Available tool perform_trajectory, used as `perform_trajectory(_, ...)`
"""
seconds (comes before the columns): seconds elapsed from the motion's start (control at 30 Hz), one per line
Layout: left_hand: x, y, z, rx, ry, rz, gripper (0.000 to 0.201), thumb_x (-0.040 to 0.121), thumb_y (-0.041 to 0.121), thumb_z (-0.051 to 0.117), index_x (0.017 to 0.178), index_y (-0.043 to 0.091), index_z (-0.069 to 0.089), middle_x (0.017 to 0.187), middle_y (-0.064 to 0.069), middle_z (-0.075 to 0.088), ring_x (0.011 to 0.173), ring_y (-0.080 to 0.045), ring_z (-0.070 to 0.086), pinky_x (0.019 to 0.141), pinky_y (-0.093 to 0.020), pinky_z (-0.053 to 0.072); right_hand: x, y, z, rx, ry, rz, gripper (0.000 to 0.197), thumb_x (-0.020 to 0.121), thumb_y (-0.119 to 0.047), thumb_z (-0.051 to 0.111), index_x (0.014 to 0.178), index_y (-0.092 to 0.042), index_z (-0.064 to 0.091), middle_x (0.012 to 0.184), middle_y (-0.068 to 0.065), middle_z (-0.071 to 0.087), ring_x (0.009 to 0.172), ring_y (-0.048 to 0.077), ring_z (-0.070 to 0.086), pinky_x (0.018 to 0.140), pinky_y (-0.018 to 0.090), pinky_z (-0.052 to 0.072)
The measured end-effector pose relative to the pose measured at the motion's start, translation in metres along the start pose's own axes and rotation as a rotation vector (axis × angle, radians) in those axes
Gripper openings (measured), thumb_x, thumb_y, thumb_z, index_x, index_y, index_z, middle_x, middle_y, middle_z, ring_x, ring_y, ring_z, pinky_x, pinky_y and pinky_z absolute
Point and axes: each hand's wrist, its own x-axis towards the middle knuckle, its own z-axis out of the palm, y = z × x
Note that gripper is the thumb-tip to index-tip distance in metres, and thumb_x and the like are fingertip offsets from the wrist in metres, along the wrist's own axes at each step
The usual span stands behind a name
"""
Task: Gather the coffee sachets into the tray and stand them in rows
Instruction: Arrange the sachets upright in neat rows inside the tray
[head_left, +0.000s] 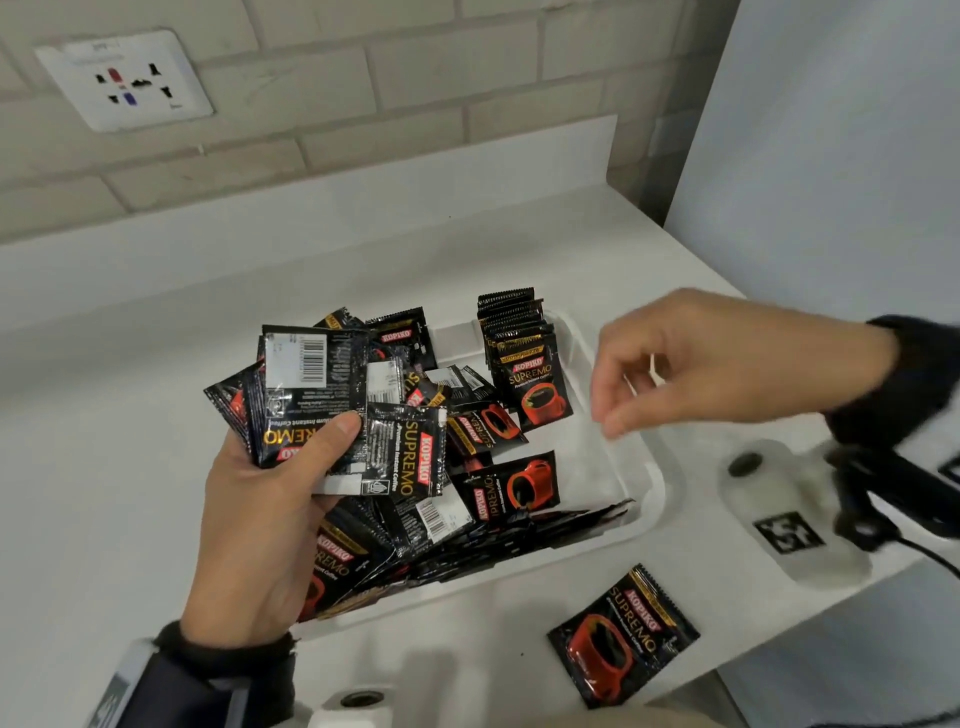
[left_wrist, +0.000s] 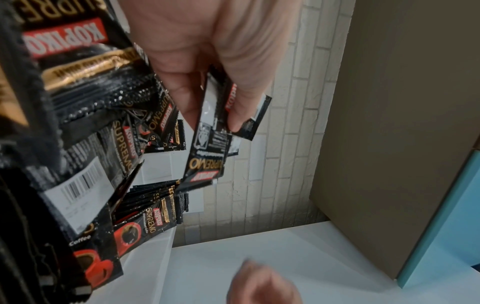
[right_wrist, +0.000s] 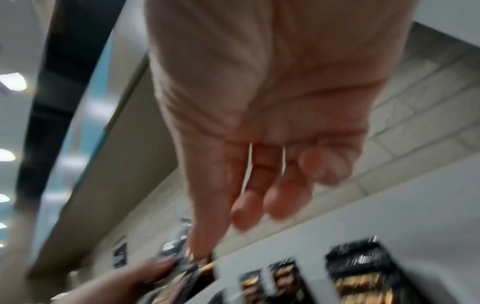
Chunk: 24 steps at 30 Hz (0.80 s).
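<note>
The coffee sachets (head_left: 415, 415) are small, glossy black foil packets; I judge them light, floppy and slippery, best pinched at a crimped edge. My left hand (head_left: 270, 519) grips a fanned bunch of them, thumb on top, above a loose heap in the white tray (head_left: 644, 467). A short standing row (head_left: 519, 353) fills the tray's far corner. My right hand (head_left: 727, 364) hovers over the tray's bare right side, fingers loosely curled, holding nothing. One stray sachet (head_left: 623, 634) lies on the counter (head_left: 130, 364), near me.
</note>
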Motion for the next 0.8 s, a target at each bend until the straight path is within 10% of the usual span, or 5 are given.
perform_trajectory(0.2, 0.000, -0.001, 0.003, 0.007, -0.043, 0.020, 0.049, 0.046, 0.024, 0.071, 0.095, 0.020, 0.064, 0.083, 0.005, 0.074, 0.075, -0.009, 0.070, 0.059, -0.021, 0.056, -0.060, 0.018, 0.083, -0.235, -0.581, -0.012, 0.031, 0.089, -0.038, 0.053, 0.120, -0.032, 0.053, 0.112, -0.017, 0.048, 0.103, 0.000, 0.044, 0.089, 0.019, 0.036)
perform_trajectory(0.37, -0.001, 0.000, 0.002, 0.013, -0.050, 0.036, 0.032, 0.059, 0.015, 0.066, 0.091, 0.020, 0.065, 0.080, 0.006, 0.074, 0.071, -0.008, 0.070, 0.057, -0.020, 0.055, -0.073, 0.031, 0.116, -0.331, -0.483, -0.006, 0.055, 0.093, -0.041, 0.043, 0.143, -0.035, 0.020, 0.146, -0.016, 0.015, 0.128, 0.007, 0.023, 0.104, 0.026, 0.029)
perform_trajectory(0.53, -0.001, 0.001, 0.000, 0.019, -0.046, 0.034, 0.043, 0.049, 0.022, 0.070, 0.092, 0.019, 0.065, 0.081, 0.004, 0.074, 0.071, -0.010, 0.070, 0.060, -0.024, 0.057, -0.076, 0.027, 0.127, -0.371, -0.386, -0.023, 0.066, 0.081, -0.058, 0.016, 0.142, -0.035, 0.023, 0.147, -0.014, 0.008, 0.126, 0.005, 0.026, 0.102, 0.022, 0.032)
perform_trajectory(0.63, -0.001, 0.001, -0.001, 0.020, -0.046, 0.033, 0.041, 0.051, 0.021, 0.068, 0.093, 0.019, 0.065, 0.080, 0.005, 0.074, 0.070, -0.009, 0.070, 0.058, -0.022, 0.056, -0.078, 0.031, 0.136, -0.387, -0.222, 0.127, 0.048, 0.086, -0.058, 0.015, 0.119, -0.039, 0.044, 0.135, -0.011, 0.039, 0.101, -0.001, 0.050, 0.079, 0.011, 0.048)
perform_trajectory(0.8, 0.002, 0.000, -0.001, 0.014, -0.044, 0.015, 0.035, 0.063, 0.012, 0.064, 0.097, 0.019, 0.064, 0.081, 0.005, 0.074, 0.070, -0.009, 0.070, 0.057, -0.021, 0.056, -0.078, 0.038, 0.143, -0.373, -0.097, 0.037, 0.030, 0.068, -0.059, 0.039, 0.092, -0.041, 0.041, 0.096, -0.022, 0.060, 0.080, -0.003, 0.042, 0.057, 0.004, 0.036)
